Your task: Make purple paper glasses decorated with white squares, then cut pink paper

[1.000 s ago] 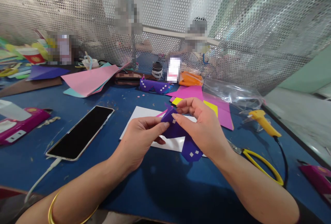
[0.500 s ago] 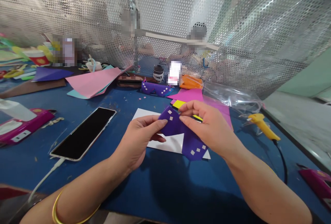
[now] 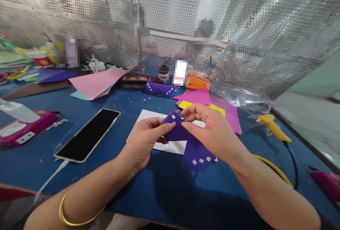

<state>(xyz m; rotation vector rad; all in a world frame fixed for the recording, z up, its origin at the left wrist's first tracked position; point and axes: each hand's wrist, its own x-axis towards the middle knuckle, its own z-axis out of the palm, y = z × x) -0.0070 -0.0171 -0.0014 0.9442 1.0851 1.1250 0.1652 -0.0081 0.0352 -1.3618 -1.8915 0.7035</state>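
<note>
A purple paper cutout (image 3: 198,148), shaped like a pair of glasses and dotted with small pale squares, is held up above the table. My left hand (image 3: 148,138) pinches its left end between thumb and fingers. Near the middle, my right hand (image 3: 209,127) has thumb and bent fingers closed at the upper edge and hides part of it. A tiny pink piece shows at the top edge by the right fingertips. Beneath lies a white sheet (image 3: 170,146), partly covered. Farther back stands a similar purple cutout (image 3: 160,90) with pale squares.
A charging phone (image 3: 89,134) and a magenta power strip (image 3: 26,127) lie left. Yellow paper (image 3: 217,108) and pink paper (image 3: 196,96) lie behind my hands. A yellow glue gun (image 3: 273,127) with its cord is right. A perforated metal screen (image 3: 106,17) borders the back.
The cutout's right end has swung slightly down and left. My right fingers have shifted a little along the upper edge, and the tiny pink piece now shows there. The view has shifted slightly.
</note>
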